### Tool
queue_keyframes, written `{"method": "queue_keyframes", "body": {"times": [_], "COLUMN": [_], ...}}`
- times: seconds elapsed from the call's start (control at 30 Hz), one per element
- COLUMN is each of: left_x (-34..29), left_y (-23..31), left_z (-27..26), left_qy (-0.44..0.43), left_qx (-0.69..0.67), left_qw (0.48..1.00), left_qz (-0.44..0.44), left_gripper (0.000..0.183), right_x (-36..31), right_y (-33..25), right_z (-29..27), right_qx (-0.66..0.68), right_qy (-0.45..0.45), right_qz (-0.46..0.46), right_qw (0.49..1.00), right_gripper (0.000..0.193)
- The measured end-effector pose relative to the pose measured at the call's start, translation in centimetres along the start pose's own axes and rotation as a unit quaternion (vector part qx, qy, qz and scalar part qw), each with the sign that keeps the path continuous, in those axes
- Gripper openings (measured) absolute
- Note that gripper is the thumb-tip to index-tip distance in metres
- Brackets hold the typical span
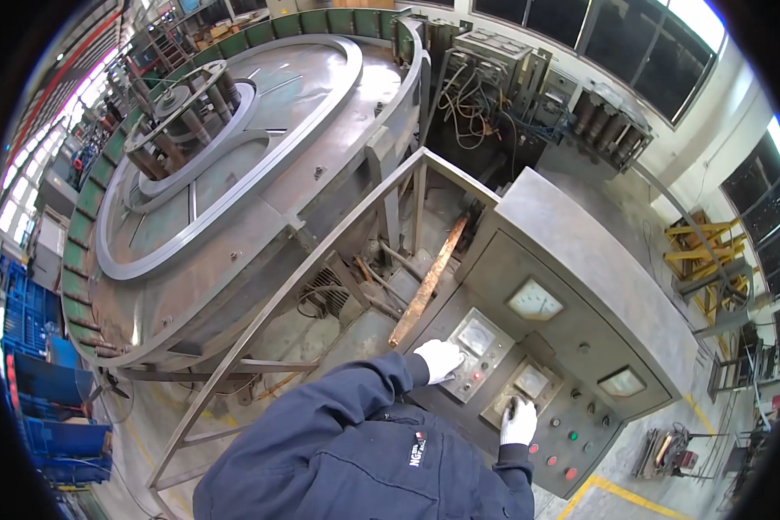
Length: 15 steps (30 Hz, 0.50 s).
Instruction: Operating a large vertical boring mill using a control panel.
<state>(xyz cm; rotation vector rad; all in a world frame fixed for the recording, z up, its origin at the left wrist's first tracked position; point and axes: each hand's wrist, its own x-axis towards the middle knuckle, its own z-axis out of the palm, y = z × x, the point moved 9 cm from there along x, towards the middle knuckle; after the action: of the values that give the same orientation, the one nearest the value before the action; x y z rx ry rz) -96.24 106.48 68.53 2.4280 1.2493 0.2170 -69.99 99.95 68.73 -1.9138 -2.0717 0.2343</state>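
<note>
My left hand (pixel 440 360), in a white glove, reaches the edge of the left meter unit (pixel 474 336) on a grey control console (pixel 581 225). Its fingers are bent together against the unit; what lies under them is hidden. Lower and to the right, my right hand (pixel 518 423), also gloved, has its fingers closed round a small dark knob below the meter of the second unit (pixel 533 380). Close to my left hand on its unit, a red light (pixel 477 377) shows. Red buttons (pixel 570 473) and green buttons (pixel 573 436) sit right of my right hand.
A large round machine table (pixel 269 212) carries a grey metal ring (pixel 234 204). Between it and the console stand a metal frame (pixel 290 286) and a rusty bar (pixel 429 282). Loose cables (pixel 468 108) hang at the back. Yellow stands (pixel 706 243) are at right.
</note>
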Motion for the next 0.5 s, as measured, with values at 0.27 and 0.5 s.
{"method": "queue_keyframes", "body": {"times": [0.27,0.5], "left_x": [0.7,0.9], "left_y": [0.2,0.6], "left_z": [1.6,1.3], "left_qy": [0.013,0.008], "left_qx": [0.029,0.025], "left_qw": [0.999,0.999], "left_qz": [-0.026,-0.034], "left_gripper": [0.019,0.018], "right_x": [-0.2,-0.2], "right_y": [1.0,1.4], "right_z": [0.2,0.3], "right_qx": [0.003,-0.006], "right_qy": [-0.023,-0.030], "right_qz": [0.017,0.026], "right_qw": [1.000,0.999], "right_gripper": [0.030,0.030]}}
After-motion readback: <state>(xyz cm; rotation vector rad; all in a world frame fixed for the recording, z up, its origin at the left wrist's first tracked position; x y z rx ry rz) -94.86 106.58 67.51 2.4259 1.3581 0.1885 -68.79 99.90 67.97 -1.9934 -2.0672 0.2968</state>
